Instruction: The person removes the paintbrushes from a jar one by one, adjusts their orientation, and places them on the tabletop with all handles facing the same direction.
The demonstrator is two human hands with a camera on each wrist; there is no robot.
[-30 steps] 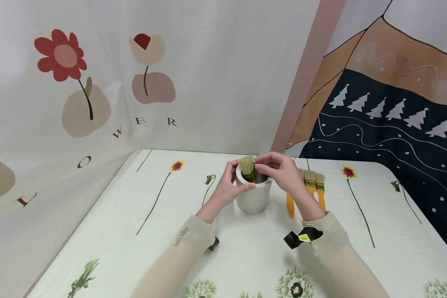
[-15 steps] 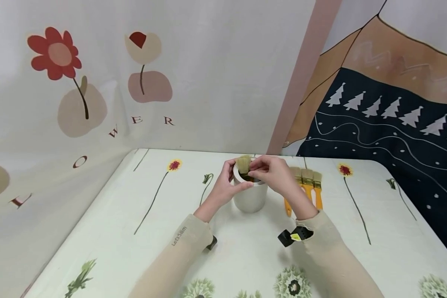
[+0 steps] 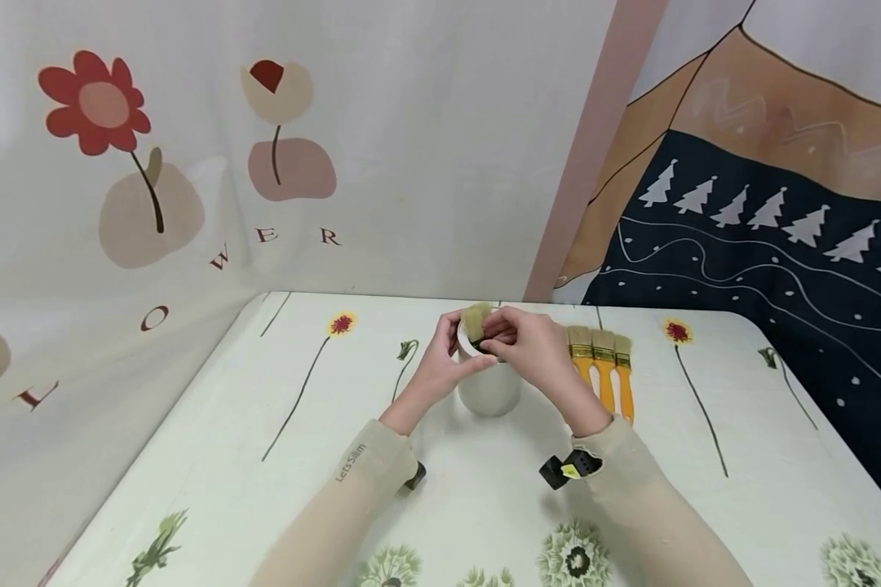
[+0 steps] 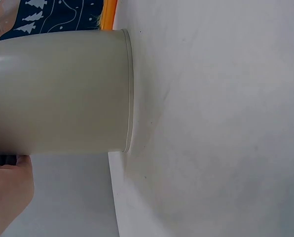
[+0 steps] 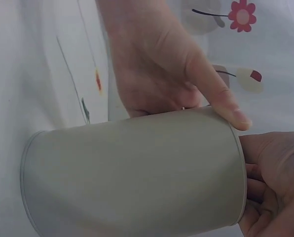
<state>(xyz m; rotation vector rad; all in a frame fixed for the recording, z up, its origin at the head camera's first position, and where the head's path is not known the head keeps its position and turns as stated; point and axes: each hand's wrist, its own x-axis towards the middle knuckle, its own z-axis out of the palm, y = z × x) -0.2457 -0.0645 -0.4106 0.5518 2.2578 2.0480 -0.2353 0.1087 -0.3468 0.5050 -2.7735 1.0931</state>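
Note:
A pale grey cylindrical pot [image 3: 489, 393] stands upright on the table. My left hand [image 3: 440, 363] grips it near the rim from the left; in the right wrist view that hand's thumb [image 5: 231, 116] lies along the pot's side by the rim. Inside the mouth is a flat paintbrush [image 3: 475, 320], bristles up and leaning left; its handle is hidden in the pot. My right hand [image 3: 534, 346] is at the opening, its curled fingers pinching the brush, with fingertips partly hidden behind the rim. The left wrist view shows mostly the pot's wall [image 4: 58, 94].
Right of the pot lies a row of paintbrushes [image 3: 605, 371] with orange handles, bristles pointing away from me. A flower-printed white cloth [image 3: 484, 505] covers the table. Behind it hangs a printed curtain [image 3: 411, 163], and a navy one [image 3: 734, 253] at the right.
My right hand has moved slightly left and deeper over the pot's mouth. The brush's bristles have shifted left and show less. My left hand keeps its grip. The view has drifted slightly.

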